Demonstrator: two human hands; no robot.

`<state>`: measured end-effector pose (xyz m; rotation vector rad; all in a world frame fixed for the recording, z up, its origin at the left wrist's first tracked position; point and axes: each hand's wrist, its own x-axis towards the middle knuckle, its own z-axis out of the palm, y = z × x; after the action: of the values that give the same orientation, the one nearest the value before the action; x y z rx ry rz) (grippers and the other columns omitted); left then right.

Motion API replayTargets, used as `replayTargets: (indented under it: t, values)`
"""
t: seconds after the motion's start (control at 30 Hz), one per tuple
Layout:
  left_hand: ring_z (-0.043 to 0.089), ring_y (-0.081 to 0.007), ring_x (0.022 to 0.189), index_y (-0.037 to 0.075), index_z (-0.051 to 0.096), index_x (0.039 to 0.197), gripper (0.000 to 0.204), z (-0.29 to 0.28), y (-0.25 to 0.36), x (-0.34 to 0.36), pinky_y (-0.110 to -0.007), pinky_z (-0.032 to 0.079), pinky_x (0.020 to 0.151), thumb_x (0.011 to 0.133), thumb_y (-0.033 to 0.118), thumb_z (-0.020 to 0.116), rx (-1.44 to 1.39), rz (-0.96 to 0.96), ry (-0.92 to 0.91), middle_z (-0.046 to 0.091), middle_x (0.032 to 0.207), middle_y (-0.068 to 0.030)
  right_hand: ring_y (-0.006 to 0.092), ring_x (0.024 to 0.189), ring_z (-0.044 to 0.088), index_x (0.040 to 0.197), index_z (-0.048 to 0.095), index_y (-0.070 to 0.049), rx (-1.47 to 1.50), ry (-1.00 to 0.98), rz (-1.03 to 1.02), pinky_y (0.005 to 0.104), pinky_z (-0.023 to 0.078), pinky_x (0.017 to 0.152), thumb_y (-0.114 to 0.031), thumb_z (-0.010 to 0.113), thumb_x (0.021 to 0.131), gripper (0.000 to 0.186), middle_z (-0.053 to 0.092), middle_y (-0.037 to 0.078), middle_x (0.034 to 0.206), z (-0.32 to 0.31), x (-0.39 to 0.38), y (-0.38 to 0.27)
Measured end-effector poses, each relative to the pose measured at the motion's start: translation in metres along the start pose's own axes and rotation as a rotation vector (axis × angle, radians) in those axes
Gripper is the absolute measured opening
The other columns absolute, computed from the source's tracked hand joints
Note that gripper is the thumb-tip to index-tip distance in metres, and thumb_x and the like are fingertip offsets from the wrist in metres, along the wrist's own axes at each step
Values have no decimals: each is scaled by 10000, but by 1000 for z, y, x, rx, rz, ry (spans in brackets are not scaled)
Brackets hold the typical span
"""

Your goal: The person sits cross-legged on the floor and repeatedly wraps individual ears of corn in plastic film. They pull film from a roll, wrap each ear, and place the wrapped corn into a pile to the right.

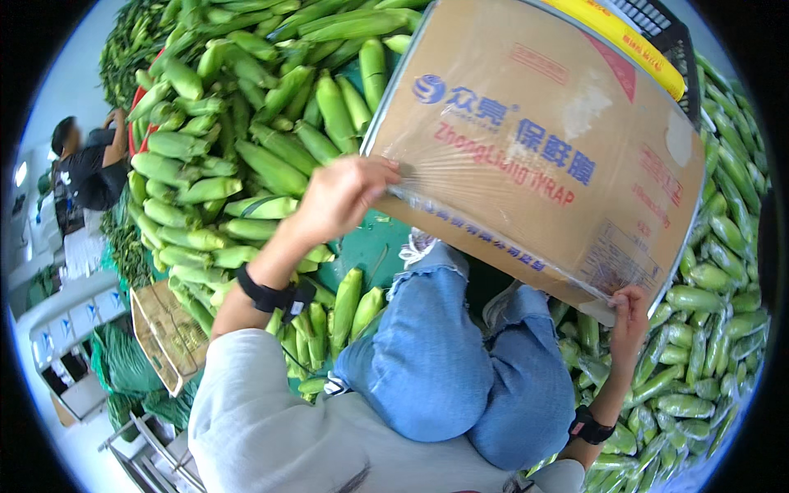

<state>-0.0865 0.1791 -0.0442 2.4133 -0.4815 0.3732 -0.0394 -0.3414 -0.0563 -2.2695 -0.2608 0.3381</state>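
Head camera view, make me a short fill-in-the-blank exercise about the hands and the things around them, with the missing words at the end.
The left hand and the right hand hold clear film stretched over a box of brown ____.
The plastic-wrapped corn is heaped on the person's ____ side.
The wristbands are coloured ____.
The jeans are coloured ____.

Missing words: cardboard; right; black; blue.
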Motion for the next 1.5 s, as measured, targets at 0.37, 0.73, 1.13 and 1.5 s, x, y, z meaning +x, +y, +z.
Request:
replayTargets:
  t: [0.37, 0.73, 1.13, 1.5]
  values:
    - [617, -240, 851, 101, 409, 1341, 572, 42, -125, -275, -333, 512, 743, 906, 340, 694, -684, -1702, 1116, 621, 1043, -93, 139, 858, 537, 1076, 556, 4, 135, 58, 87, 258, 442, 810, -71, 494, 999, 124, 564, 54, 947, 14, 3, 16]
    - [614, -202, 934, 147, 580, 1168, 389, -14, -66, -221, -428, 500, 844, 872, 371, 699, -928, -1708, 1059, 640, 1104, -32, 161, 872, 542, 1048, 560, -8, -60, 86, 7, 284, 443, 817, -86, 491, 1004, 113, 546, 64, 939, 14, -1, 21]
    - [566, -382, 1104, 37, 472, 1328, 774, -40, 45, -22, -453, 474, 942, 638, 76, 821, 308, -244, -50, 571, 1234, -190, 247, 874, 580, 980, 625, -27, -131, 156, -10, 369, 416, 842, -135, 568, 947, 126, 642, 99, 905, 24, 6, 1]
    - [595, -364, 1066, 95, 538, 1294, 656, 80, 68, 167, -437, 492, 913, 676, 113, 759, -129, 235, -489, 607, 1175, -155, 282, 837, 612, 974, 613, -55, -131, 151, 1, 367, 420, 798, -113, 585, 922, 83, 657, 94, 889, 25, 4, -34]
